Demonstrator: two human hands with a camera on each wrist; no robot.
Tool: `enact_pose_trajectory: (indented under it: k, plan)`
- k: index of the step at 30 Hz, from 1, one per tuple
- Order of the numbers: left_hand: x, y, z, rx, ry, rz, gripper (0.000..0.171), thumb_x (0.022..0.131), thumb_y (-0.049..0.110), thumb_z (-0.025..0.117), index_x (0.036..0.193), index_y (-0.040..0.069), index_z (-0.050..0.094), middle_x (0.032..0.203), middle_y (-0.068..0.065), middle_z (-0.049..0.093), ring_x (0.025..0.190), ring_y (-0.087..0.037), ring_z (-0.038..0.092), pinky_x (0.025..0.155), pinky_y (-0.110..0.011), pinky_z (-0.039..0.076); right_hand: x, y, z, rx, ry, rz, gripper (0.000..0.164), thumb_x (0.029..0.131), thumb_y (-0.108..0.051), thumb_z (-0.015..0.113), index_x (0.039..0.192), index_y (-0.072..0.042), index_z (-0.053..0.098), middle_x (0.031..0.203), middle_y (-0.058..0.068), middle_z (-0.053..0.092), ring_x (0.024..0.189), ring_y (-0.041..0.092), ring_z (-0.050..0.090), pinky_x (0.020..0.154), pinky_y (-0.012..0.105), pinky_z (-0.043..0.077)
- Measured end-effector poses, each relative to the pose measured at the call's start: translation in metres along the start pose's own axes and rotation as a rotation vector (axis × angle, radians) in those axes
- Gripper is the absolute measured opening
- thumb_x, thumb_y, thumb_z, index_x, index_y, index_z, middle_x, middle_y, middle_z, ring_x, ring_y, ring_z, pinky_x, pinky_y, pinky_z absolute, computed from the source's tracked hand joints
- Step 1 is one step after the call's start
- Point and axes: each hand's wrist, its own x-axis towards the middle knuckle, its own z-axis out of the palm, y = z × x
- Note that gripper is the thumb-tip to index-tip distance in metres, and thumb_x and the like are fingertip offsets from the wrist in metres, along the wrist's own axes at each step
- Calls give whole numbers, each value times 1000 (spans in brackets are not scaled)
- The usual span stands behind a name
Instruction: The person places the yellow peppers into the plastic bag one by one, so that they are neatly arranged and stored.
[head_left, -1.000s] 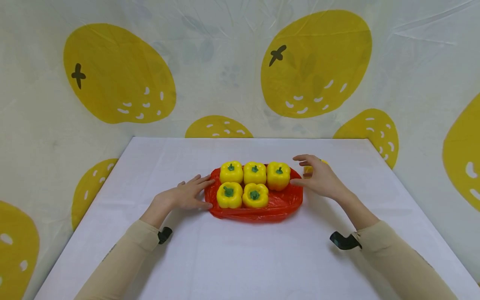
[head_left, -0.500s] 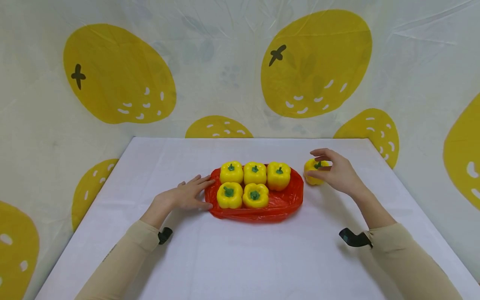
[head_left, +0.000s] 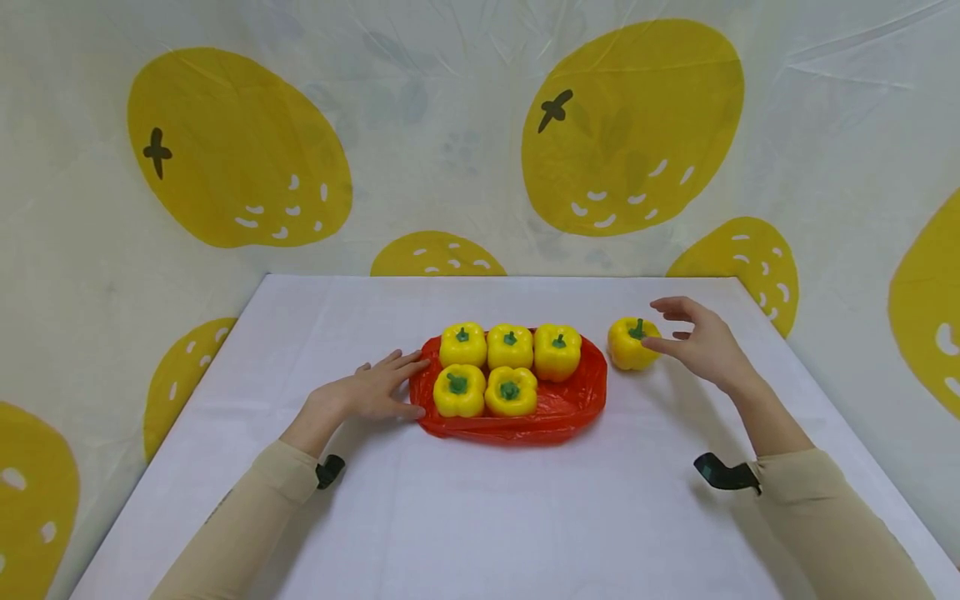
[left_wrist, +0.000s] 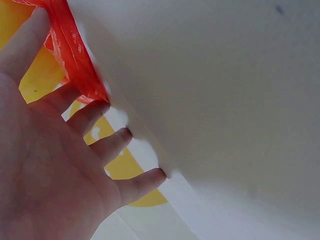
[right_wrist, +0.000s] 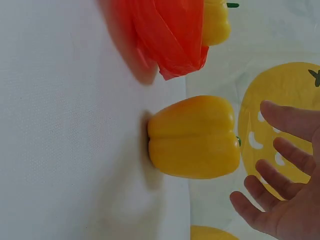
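Observation:
A red plastic bag (head_left: pixel 566 404), its rim folded down, lies mid-table with several yellow bell peppers upright in it; one is this front-left pepper (head_left: pixel 459 393). My left hand (head_left: pixel 375 392) rests at the bag's left end, fingers spread. In the left wrist view, thumb and some fingers touch the red plastic. Right of the bag, a lone yellow bell pepper (head_left: pixel 628 350) stands on the table, green stem up. Just right of it is my right hand (head_left: pixel 703 343), fingers apart and holding nothing. The right wrist view shows a gap between those fingers and the pepper (right_wrist: pixel 192 137).
A white cloth covers the table (head_left: pixel 480 517), whose far edge meets a pale curtain (head_left: pixel 442 125) printed with big yellow fruit. Dark wrist mounts (head_left: pixel 727 473) stick out from both beige sleeves (head_left: pixel 832 508).
My right hand has moved rightward, from the bag's right end past the lone pepper, which is now uncovered. The left hand and the bag have stayed in place.

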Motion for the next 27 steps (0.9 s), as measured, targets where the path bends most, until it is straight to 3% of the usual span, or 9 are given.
enact_pose_trajectory:
  k: [11,21,27]
  plan:
    - [0,0,0,-1,3,-2,90,91,53,72,163,18,30,169,-9,21,155,-40,8,115,-74,10,8,14,0,11,-182,51,79,95,-25,76,156,0,32,157,29,33,142,52,30,106,70,37]
    - [1,-1,1,-5,7,2,91,90,54,72,163,18,31,169,-9,22,155,-40,8,114,-75,10,14,19,4,43,-247,65,86,95,-24,75,161,-4,23,161,30,25,143,55,28,108,72,33]
    - [0,0,0,-10,0,0,91,90,53,72,163,19,31,169,-9,21,155,-40,8,115,-75,10,16,20,7,23,-257,64,77,96,-20,72,159,-5,31,159,28,30,139,55,34,108,71,34]
